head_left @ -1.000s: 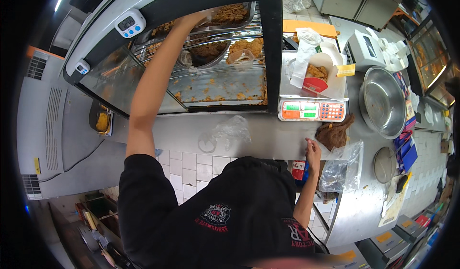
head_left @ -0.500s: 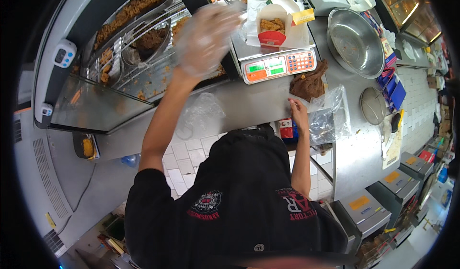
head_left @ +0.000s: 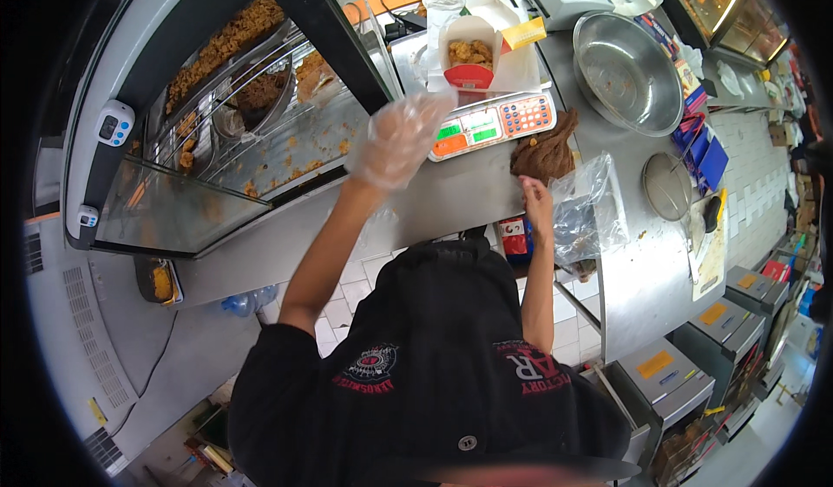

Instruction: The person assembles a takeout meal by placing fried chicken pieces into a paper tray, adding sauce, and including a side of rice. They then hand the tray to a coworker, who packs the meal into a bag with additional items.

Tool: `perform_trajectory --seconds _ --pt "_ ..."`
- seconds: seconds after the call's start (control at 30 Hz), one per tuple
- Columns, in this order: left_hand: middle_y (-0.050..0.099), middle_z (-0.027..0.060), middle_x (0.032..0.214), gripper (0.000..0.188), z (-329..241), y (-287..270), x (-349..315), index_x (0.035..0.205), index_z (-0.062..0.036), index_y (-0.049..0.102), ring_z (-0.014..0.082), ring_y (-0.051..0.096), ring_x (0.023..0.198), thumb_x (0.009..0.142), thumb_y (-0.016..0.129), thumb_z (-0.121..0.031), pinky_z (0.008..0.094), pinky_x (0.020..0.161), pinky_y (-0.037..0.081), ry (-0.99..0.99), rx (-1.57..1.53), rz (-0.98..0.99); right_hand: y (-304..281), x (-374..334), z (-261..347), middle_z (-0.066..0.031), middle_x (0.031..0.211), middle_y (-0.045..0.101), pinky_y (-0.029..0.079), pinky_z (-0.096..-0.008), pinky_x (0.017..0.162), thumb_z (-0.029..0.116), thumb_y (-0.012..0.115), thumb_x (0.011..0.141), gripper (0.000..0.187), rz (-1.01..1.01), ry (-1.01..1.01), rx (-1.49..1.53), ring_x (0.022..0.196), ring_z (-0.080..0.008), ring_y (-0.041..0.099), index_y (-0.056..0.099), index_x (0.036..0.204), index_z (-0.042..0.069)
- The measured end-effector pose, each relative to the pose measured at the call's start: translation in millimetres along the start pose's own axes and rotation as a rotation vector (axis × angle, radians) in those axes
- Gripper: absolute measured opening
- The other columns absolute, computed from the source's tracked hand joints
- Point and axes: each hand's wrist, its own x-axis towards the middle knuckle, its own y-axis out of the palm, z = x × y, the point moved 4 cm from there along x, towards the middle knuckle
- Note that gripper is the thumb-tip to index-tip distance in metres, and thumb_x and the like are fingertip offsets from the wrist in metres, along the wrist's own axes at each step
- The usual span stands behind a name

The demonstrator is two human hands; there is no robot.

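My left hand (head_left: 399, 140), in a clear plastic glove, is over the near left corner of the scale (head_left: 492, 124). Its fingers stretch toward the red and white box (head_left: 469, 77) and nothing shows in them. Browned fried pieces (head_left: 470, 52) fill that box, which stands on the scale's platform among white paper. Bare and with curled fingers, my right hand (head_left: 538, 199) is at the counter's front edge, just below a brown cloth (head_left: 545, 147). Whatever its fingers may hold is hidden. Beside it lies a clear plastic bag (head_left: 590, 214).
On the left stands a glass-fronted display case (head_left: 191, 196) with trays of fried food inside. To the right are a large steel bowl (head_left: 629, 75), a round mesh strainer (head_left: 666, 186) and a cutting board (head_left: 710, 248) with a knife on it. Grey drawer units (head_left: 664, 379) stand at lower right.
My gloved left hand has come from in front of the display case rightward and down to the scale. The right hand keeps its place by the brown cloth. The view has shifted slightly.
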Motion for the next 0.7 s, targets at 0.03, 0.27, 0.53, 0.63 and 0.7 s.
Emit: perform_trajectory --seconds 0.03,0.27,0.53,0.63,0.7 --pt "0.066 0.0042 0.135 0.037 -7 -7 -23 0.135 -0.0107 0.065 0.0260 0.064 0.118 0.098 0.062 -0.012 0.0400 0.093 0.053 0.018 -0.014 -0.064 0 4 9 0.0074 0.075 0.053 0.037 -0.0213 0.058 0.030 0.062 0.106 0.030 -0.011 -0.048 0.008 0.067 -0.0030 0.046 0.074 0.118 0.006" --pt "0.073 0.0093 0.108 0.019 17 -47 -127 0.112 -0.0102 0.072 0.0286 0.069 0.095 0.093 0.069 -0.009 0.0424 0.079 0.056 -0.543 -0.337 -0.225 27 48 117 0.0020 0.090 0.064 0.046 -0.0256 0.072 0.026 0.068 0.101 0.032 0.000 -0.333 -0.072 0.080 -0.0083 0.055 0.070 0.122 0.002" --pt "0.073 0.0134 0.116 0.020 127 -151 -144 0.113 -0.0064 0.073 0.0328 0.069 0.107 0.102 0.065 -0.021 0.0437 0.094 0.054 -0.801 0.055 -0.649 79 82 207 -0.0150 0.156 0.041 0.049 -0.0468 0.101 0.034 0.089 0.079 0.105 0.123 -0.759 -0.299 0.138 -0.0310 0.045 0.027 0.161 0.010" --pt "0.067 0.0145 0.133 0.035 157 -178 -104 0.131 -0.0091 0.068 0.0348 0.059 0.128 0.107 0.054 -0.031 0.0467 0.110 0.045 -0.438 0.307 -0.460 93 96 216 -0.0186 0.159 0.037 0.046 -0.0519 0.106 0.035 0.093 0.072 0.119 0.165 -0.733 -0.302 0.143 -0.0360 0.041 0.021 0.163 0.009" --pt "0.056 0.0147 0.149 0.048 181 -176 -83 0.144 -0.0118 0.059 0.0361 0.048 0.141 0.110 0.043 -0.041 0.0470 0.119 0.036 -0.446 0.227 -0.264 100 100 220 -0.0187 0.158 0.037 0.046 -0.0526 0.107 0.033 0.093 0.071 0.120 0.210 -0.722 -0.266 0.143 -0.0358 0.040 0.019 0.163 0.009"
